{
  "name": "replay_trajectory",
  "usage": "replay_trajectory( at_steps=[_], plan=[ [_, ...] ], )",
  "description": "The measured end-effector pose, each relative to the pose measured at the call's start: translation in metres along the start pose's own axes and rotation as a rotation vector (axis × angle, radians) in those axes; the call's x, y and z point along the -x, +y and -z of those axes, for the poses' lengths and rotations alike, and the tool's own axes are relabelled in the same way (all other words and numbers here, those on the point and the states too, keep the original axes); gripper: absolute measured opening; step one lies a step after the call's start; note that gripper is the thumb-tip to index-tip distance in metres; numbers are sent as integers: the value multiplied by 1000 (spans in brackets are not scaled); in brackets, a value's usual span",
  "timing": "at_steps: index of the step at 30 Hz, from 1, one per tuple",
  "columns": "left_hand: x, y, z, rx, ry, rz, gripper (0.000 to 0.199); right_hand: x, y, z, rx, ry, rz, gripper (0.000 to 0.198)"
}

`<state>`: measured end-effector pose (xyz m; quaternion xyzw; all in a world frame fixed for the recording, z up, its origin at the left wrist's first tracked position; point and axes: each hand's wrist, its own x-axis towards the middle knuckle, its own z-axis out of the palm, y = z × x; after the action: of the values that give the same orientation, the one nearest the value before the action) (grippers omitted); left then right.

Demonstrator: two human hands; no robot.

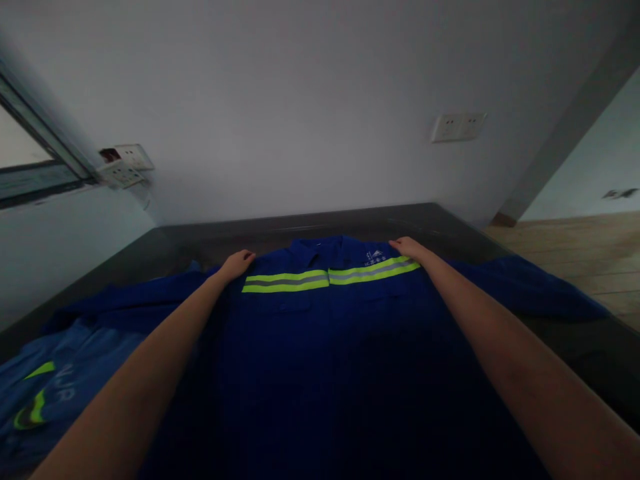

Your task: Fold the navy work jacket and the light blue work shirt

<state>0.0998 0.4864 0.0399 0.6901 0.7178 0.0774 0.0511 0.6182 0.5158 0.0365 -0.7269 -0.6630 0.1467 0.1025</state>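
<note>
By the left hand (pixel 239 264), fingers nearly closed, the blue jacket (pixel 305 327) seems pinched at one shoulder, though dimness obscures the hold; it is spread across the dark table (pixel 400 217). Its other shoulder is pinched by the right hand's (pixel 408 247) fingertips; tension is best matched.

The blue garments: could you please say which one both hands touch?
The dark-blue jacket, with left hand and right hand at its shoulders; the paler garment lies far left.

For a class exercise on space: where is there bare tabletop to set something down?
Bare tabletop shows between the collar and back wall, and beyond the right hand, behind the right-side sleeve. Crowded: the centre, under the jacket; near left, under the lighter blue garment.
</note>
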Motion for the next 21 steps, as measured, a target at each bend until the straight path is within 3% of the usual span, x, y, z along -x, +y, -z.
replay_trajectory(
  at_steps=[5, 9, 11, 14, 16, 21],
  plan=[
    [-26, 21, -8, 45, -48, -66, 43, -7, -10, -7, -79, -5, 49, 26],
    [-34, 34, 2, 91, -42, -123, 35, -5, -16, 7, -110, 80, 137, 20],
    [-32, 36, 8, 123, 60, -145, 34, 1, -17, 14, -123, 212, 163, 25],
    [-19, 33, 10, 165, 329, -176, 37, 16, -15, 14, -171, 516, 239, 32],
    [-8, 28, 4, 123, 391, -145, 36, 26, -12, 7, -169, 607, 270, 30],
    [5, 22, -9, 23, 305, 4, 34, 30, -15, -9, -25, 463, 234, 29]
  ],
)
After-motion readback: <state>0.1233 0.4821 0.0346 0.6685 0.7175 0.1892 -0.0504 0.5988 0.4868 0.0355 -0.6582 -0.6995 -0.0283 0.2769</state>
